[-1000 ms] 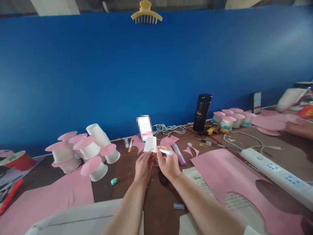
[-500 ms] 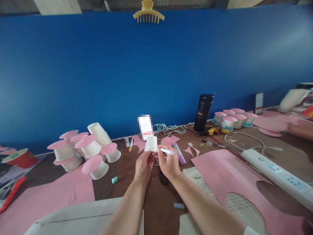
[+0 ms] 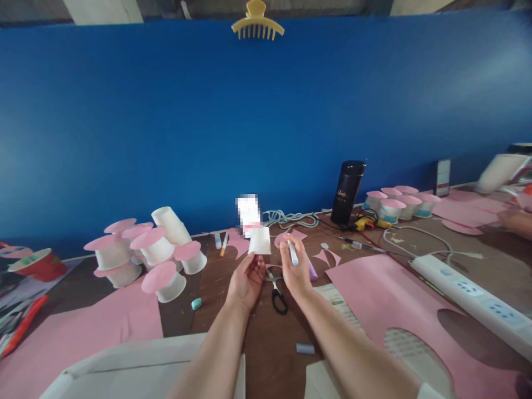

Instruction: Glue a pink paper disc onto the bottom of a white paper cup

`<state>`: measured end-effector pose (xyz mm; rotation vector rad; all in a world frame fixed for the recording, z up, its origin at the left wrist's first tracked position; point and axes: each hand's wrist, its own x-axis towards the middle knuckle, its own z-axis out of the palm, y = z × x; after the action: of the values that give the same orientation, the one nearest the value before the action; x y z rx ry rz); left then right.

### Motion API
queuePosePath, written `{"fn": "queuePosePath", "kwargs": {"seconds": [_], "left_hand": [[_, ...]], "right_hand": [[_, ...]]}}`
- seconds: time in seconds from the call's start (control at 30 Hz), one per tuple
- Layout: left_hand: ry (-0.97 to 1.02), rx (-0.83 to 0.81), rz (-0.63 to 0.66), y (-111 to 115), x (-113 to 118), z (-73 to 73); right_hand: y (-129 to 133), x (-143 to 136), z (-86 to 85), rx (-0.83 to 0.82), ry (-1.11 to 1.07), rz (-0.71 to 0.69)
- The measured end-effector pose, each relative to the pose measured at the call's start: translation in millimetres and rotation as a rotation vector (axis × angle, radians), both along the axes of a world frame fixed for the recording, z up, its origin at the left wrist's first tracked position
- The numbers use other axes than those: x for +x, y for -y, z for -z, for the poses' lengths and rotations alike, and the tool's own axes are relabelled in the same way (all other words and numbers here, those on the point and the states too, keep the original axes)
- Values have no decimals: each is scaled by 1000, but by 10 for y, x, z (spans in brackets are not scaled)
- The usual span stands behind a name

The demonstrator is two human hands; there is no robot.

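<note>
A small white paper cup is held upside down in my left hand, whose fingers grip its lower edge. In my right hand, just to its right, is a slim white tube with a pale blue end; I cannot tell whether it is a glue stick or a marker. The tube is apart from the cup. Black-handled scissors lie between my hands. A purple tube is partly hidden behind my right hand. Nearer to me lies a loose grey-blue cap.
Cups topped with pink discs cluster at left; more cups stand right. A black flask, power strip and cut pink paper occupy the right. A phone stands behind the cup. Another person's hand is far right.
My right hand has drawn back from the cup, turning the white tube more upright. The cup now sits in my left hand alone, slightly rotated. The scissors show more between my hands.
</note>
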<state>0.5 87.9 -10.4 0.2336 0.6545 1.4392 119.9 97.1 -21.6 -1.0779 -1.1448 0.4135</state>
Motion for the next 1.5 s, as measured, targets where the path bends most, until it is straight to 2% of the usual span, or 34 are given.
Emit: {"fn": "queuePosePath", "kwargs": {"seconds": [0.07,0.2,0.27,0.4,0.53,0.7,0.77,0.83,0.97,1.27,1.5], "left_hand": [[27,3,60,11,-8,-9],[40,-2,173,32,-19,-19],[10,1,184,46,-9,-16],[-114,122,188,86,51,-2],[-230,237,245,95,95,26],[-262,186,78,26,58,83],[-248,185,59,11,44,92],[-241,216,61,15,41,86],[-279,255,51,44,51,52],[-291,254,45,9,54,86],[-324,262,41,13,55,73]], "right_hand": [[-33,13,14,-39,-37,-44],[-68,12,51,-166,-197,-264],[-70,9,58,-217,-241,-296],[-42,3,38,-201,-205,-237],[-22,4,25,-150,-51,-173],[40,31,-53,1,225,63],[120,27,-123,78,331,33],[214,2,-186,128,387,-66],[316,-74,-224,164,381,-187],[229,-75,-146,175,388,-68],[236,-77,-139,153,403,-64]]}}
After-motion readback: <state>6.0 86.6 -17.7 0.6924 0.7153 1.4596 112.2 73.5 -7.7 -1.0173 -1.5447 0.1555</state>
